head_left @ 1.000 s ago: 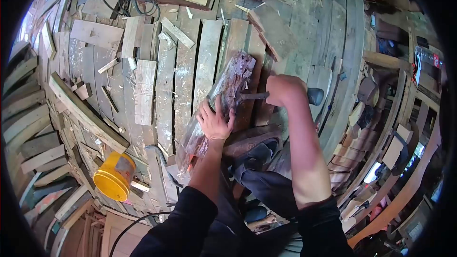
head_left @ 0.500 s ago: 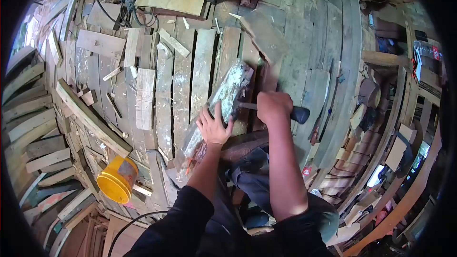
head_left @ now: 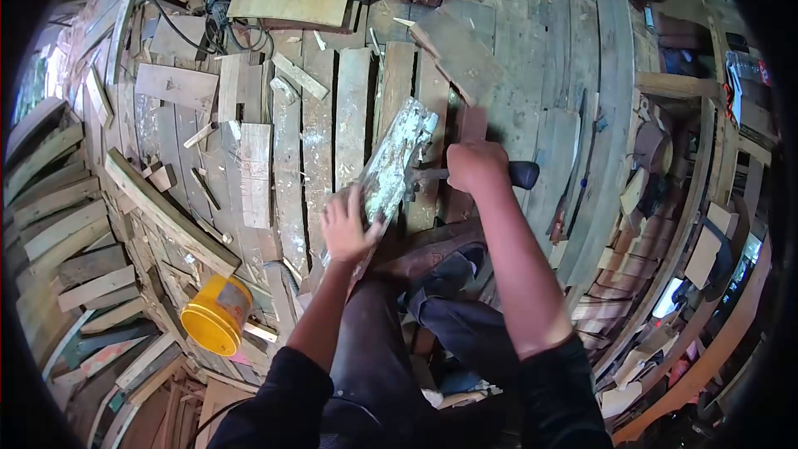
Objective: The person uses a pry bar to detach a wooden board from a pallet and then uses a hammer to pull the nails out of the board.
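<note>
A thick piece of timber [head_left: 391,162] with a rough, whitish, weathered face lies slantwise in front of me, its near end towards my lap. My left hand [head_left: 345,229] rests on its lower part with the fingers spread and the thumb towards the right edge. In my right hand [head_left: 478,166] is a hammer [head_left: 431,174], gripped around its handle, the black end [head_left: 524,175] sticking out to the right. The hammer's head [head_left: 412,180] is right at the timber's right edge.
Wooden planks [head_left: 353,108] make up the floor, strewn with chips and offcuts. A yellow bucket [head_left: 218,316] stands at lower left near a long curved beam [head_left: 166,208]. Stacked boards line the left side. A loose board [head_left: 461,54] lies beyond the timber.
My left hand has slid slightly left and nearer to me along the timber. The right hand and hammer have barely moved; the view has shifted a little.
</note>
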Tool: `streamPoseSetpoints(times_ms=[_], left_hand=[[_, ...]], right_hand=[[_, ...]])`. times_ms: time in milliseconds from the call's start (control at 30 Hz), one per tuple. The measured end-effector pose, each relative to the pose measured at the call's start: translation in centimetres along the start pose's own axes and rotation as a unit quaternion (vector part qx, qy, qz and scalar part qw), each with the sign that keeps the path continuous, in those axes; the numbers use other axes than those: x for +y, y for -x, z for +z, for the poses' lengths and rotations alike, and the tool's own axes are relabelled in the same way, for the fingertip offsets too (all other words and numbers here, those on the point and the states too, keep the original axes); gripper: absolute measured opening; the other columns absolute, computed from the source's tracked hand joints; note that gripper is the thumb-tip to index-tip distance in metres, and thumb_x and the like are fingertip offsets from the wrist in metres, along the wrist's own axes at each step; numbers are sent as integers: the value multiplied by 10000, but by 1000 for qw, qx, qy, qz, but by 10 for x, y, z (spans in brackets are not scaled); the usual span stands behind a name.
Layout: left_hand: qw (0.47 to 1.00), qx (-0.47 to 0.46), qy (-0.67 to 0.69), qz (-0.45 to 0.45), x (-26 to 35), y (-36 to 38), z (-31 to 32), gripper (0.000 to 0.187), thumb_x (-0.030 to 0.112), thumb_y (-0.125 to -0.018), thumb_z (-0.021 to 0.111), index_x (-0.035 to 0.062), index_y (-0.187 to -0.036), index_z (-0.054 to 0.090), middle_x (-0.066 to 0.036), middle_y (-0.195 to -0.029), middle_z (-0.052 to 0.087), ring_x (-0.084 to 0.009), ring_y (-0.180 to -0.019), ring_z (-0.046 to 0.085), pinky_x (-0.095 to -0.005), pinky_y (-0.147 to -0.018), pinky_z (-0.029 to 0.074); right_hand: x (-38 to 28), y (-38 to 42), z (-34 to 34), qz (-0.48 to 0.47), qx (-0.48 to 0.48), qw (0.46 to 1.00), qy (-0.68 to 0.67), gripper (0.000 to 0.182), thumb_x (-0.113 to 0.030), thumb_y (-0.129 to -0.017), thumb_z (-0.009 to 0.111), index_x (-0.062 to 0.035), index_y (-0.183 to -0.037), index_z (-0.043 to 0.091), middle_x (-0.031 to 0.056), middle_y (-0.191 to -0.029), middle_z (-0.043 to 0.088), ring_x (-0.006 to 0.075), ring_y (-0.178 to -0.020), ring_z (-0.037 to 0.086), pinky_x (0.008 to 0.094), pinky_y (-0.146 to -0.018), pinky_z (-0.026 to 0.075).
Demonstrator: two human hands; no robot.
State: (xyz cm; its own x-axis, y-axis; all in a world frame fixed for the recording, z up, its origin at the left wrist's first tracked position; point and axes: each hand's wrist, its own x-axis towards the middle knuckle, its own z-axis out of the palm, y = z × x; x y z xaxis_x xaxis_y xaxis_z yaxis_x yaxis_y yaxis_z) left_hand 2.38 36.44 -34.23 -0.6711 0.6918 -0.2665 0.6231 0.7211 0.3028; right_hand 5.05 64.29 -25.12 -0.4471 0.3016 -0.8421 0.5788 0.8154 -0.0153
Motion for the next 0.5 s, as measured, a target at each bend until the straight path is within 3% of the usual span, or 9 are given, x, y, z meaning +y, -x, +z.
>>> streamPoseSetpoints(times_ms=[67, 133, 167, 267, 400, 467, 500], left_hand=[[1000, 9, 6, 9, -16, -1, 9, 776, 459, -796, 599, 164, -1462, 330, -160, -1276, 483, -338, -1179, 456, -493, -991, 337], [990, -133, -57, 2, -18, -3, 13, 760, 485, -826, 563, 236, -1489, 287, -143, -1308, 487, -320, -1159, 498, -496, -963, 384], [989, -130, -71, -2, -15, -4, 9, 750, 505, -842, 538, 293, -1501, 251, -128, -1314, 498, -309, -1113, 546, -493, -928, 429], [987, -130, -97, 0, -15, -5, 11, 768, 519, -837, 540, 294, -1505, 237, -127, -1302, 509, -308, -1077, 567, -496, -904, 454], [987, -142, -78, -5, -18, -5, 14, 779, 538, -839, 530, 297, -1510, 215, -126, -1315, 502, -316, -1105, 561, -501, -932, 445], [985, -155, -79, -10, -17, -10, 14, 785, 542, -840, 527, 301, -1512, 202, -125, -1323, 498, -314, -1125, 555, -501, -937, 443], [981, -174, -80, -16, -17, -7, 11, 791, 546, -840, 524, 305, -1515, 188, -125, -1331, 495, -313, -1145, 549, -502, -942, 440]], right_hand=[[2, -3, -9, -3, -9, 1000, 2, 213, -191, -770, 686, -74, -945, 715, 128, -1003, 703, 304, -954, 676, 421, -797, 543], [9, -1, -23, -61, -56, 997, -2, 279, -219, -741, 734, -72, -978, 707, 129, -1005, 700, 311, -961, 668, 431, -813, 539], [15, -13, -18, -92, -59, 993, 34, 368, -251, -698, 783, -71, -1007, 699, 122, -1011, 696, 310, -968, 662, 440, -825, 535], [28, -34, -17, -81, -83, 981, 157, 381, -263, -631, 825, -80, -949, 719, 99, -1030, 697, 267, -974, 667, 403, -808, 540], [43, -62, -29, -56, -75, 977, 191, 368, -240, -602, 824, -92, -926, 731, 91, -1023, 703, 245, -951, 678, 381, -782, 545], [37, -62, -43, -17, -127, 977, 169, 365, -247, -585, 812, -94, -908, 737, 81, -976, 713, 237, -895, 691, 383, -750, 550], [26, -38, -22, -16, -31, 992, 125, 261, -213, -672, 755, -76, -893, 738, 82, -947, 718, 254, -865, 697, 391, -722, 554]])
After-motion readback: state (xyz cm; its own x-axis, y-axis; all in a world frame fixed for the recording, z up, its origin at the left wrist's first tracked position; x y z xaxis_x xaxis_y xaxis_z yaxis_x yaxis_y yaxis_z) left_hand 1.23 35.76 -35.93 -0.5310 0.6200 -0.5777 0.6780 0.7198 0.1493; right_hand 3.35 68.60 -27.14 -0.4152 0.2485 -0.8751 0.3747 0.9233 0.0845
